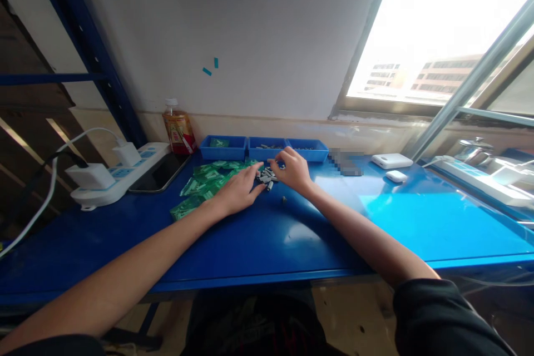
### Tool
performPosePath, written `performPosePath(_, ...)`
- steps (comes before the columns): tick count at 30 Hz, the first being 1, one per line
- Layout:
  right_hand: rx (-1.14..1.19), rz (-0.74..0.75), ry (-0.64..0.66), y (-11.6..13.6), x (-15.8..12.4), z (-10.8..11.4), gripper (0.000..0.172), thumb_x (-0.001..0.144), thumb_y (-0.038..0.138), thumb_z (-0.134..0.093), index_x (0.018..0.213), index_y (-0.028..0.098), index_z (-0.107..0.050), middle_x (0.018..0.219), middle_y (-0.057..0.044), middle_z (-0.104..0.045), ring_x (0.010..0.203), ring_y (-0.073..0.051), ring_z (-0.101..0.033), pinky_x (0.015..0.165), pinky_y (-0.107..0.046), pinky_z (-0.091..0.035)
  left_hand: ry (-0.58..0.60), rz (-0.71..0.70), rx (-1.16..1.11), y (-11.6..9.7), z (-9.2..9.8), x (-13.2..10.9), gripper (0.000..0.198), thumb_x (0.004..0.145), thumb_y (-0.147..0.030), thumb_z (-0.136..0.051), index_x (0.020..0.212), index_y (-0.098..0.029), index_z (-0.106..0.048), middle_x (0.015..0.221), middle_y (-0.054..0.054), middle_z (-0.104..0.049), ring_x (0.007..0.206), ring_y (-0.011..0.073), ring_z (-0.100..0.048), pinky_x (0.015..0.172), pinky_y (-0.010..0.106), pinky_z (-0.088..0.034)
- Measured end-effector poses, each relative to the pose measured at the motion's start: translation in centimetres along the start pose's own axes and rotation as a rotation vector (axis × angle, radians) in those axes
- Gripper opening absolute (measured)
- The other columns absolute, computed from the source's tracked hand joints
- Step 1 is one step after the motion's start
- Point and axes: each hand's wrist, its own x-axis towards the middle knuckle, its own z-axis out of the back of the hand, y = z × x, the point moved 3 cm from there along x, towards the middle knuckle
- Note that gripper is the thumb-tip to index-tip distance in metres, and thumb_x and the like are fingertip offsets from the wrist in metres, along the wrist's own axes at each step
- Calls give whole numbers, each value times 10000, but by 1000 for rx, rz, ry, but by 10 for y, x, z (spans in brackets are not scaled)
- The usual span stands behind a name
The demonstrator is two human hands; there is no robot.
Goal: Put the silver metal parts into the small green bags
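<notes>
A small pile of short metallic cylinders [267, 176] lies on the blue table between my two hands. My left hand [238, 192] is open at the pile's left edge, palm down, with its thumb held away from the stretched fingers. At the pile's right and far side, my right hand [294, 170] has bent fingers with the tips close together; whatever is between them is hidden. Green plastic packets [204, 181] spread out to the left, partly behind my left hand. One small loose piece [284, 199] sits nearer to me, apart from the pile.
Three joined blue bins, left [223, 152], middle [265, 153] and right [319, 153], stand along the wall with small items inside. A drink bottle [178, 128], a phone [158, 173] and a power strip [142, 164] are left. White cases [391, 161] and another power strip [486, 181] lie right.
</notes>
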Motion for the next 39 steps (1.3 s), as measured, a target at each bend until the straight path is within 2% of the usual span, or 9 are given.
performPosePath(4, -95, -282, 63, -33, 38, -15, 277, 875, 385, -486, 992, 164, -605, 998, -98, -609, 910, -215, -568, 739, -294, -429, 144, -55, 131, -6, -4, -3, 402, 906, -343, -433, 1295, -246, -457, 1261, 96, -525, 1153, 280, -501, 939, 429, -408)
performPosePath(6, -91, -322, 99, -38, 42, -17, 310, 866, 366, -501, 1065, 143, -585, 1044, -119, -601, 947, -232, -562, 774, -314, -432, 170, -63, 189, -11, -1, -4, 291, 908, -316, -428, 1152, -236, -565, 1182, 85, -555, 1108, 271, -521, 909, 415, -418)
performPosePath(11, 21, -21, 191, -12, -5, -3, 168, 812, 167, -491, 895, 178, -636, 917, -69, -618, 894, -200, -557, 788, -290, -432, 144, -55, 228, -14, 2, -3, 146, 885, -289, -479, 909, -212, -600, 1002, 64, -566, 950, 245, -565, 799, 378, -456)
performPosePath(15, 111, 124, 280, 18, -35, 12, 171, 773, 107, -490, 786, 191, -638, 823, -36, -647, 828, -180, -566, 758, -270, -429, 41, -58, 131, -7, 0, 0, 133, 883, -249, -470, 912, -200, -590, 974, 67, -553, 923, 229, -568, 823, 365, -464)
performPosePath(22, 166, 75, 257, 30, -30, 17, 64, 814, 238, -557, 803, 191, -598, 748, -15, -643, 731, -157, -585, 685, -251, -408, -96, -98, -161, -4, 6, 5, 150, 879, -173, -408, 905, -184, -555, 929, 58, -608, 885, 188, -598, 828, 325, -480)
performPosePath(24, 198, 62, 242, 27, -31, 16, 142, 799, 293, -599, 898, 193, -584, 752, -7, -631, 719, -152, -586, 653, -240, -405, -121, -57, -263, -4, 7, 5, 134, 873, -185, -432, 960, -190, -534, 940, 50, -631, 886, 179, -618, 820, 316, -493)
performPosePath(28, 240, 169, 224, 29, -36, 13, 154, 834, 260, -558, 976, 201, -569, 830, -16, -634, 768, -143, -588, 693, -232, -420, -109, -9, -449, -7, 5, 2, 200, 878, -234, -458, 1073, -200, -489, 971, 48, -661, 893, 169, -646, 819, 307, -512)
performPosePath(33, 237, 177, 185, 35, -39, 13, 91, 857, 212, -515, 926, 201, -574, 845, -21, -650, 779, -143, -600, 709, -236, -425, -78, -26, -549, -9, 4, 1, 247, 891, -292, -458, 1122, -205, -468, 996, 52, -674, 889, 177, -656, 814, 313, -514)
performPosePath(39, 252, 164, 216, 35, -38, 13, 94, 893, 229, -481, 904, 194, -567, 848, -34, -668, 792, -148, -616, 718, -237, -427, -112, 27, -533, -8, 2, 0, 276, 913, -316, -420, 1161, -198, -445, 860, 24, -655, 800, 163, -647, 783, 316, -517)
